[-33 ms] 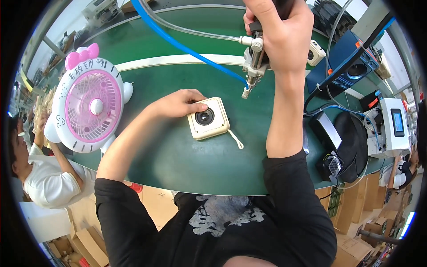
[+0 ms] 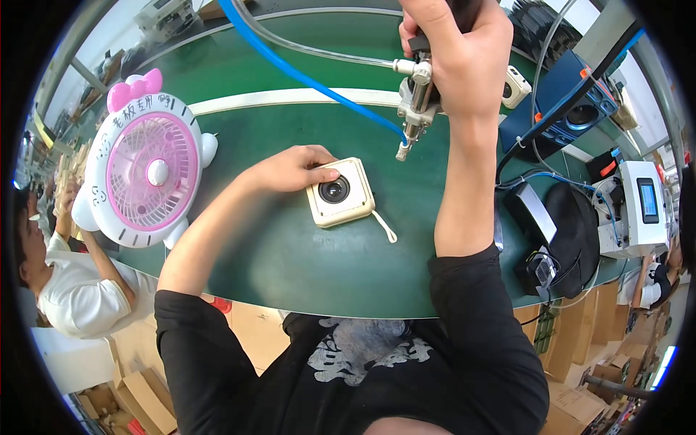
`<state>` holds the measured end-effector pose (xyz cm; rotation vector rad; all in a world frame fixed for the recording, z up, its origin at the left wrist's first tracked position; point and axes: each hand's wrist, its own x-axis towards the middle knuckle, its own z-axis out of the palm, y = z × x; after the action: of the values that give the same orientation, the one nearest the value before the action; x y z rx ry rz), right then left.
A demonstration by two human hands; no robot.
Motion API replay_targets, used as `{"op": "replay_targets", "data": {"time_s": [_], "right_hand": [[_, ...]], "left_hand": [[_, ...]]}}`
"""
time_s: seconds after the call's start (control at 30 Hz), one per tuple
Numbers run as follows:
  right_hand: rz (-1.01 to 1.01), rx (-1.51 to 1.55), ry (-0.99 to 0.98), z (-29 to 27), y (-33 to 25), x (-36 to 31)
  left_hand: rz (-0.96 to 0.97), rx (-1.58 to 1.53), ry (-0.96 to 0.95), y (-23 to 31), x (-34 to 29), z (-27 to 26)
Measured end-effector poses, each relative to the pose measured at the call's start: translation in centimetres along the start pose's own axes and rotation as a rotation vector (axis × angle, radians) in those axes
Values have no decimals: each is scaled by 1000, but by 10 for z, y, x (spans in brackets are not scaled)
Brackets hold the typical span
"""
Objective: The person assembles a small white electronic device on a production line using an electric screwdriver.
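Note:
A small cream square device (image 2: 339,193) with a round black lens and a cream strap lies on the green table (image 2: 304,268). My left hand (image 2: 293,168) rests on its left edge, fingers over the top corner. My right hand (image 2: 457,51) is raised above the table and grips a metal pneumatic hand tool (image 2: 415,109). The tool's tip points down and hangs just above and to the right of the device, not touching it. A blue hose (image 2: 312,76) and a clear hose run from the tool to the upper left.
A pink and white desk fan (image 2: 148,177) stands at the left. A blue box (image 2: 558,101), a second cream device (image 2: 516,85), a black pouch (image 2: 573,232) and a white unit with a screen (image 2: 641,206) sit at the right. Another person (image 2: 65,283) sits at far left.

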<state>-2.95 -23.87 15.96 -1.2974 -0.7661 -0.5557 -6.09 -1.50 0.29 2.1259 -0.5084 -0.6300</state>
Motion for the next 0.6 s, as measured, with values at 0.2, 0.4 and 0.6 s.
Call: {"op": "replay_targets", "data": {"time_s": [0.2,0.4,0.6], "right_hand": [[9,23,-47,-2,4,-2],[48,170,-72,-6,22,-2],[125,379,-280,4,-5,24]], "left_hand": [[111,580,420,30,-18,46],[111,756,539,27,-18,79],[141,756,578,24,-14,83]]}}
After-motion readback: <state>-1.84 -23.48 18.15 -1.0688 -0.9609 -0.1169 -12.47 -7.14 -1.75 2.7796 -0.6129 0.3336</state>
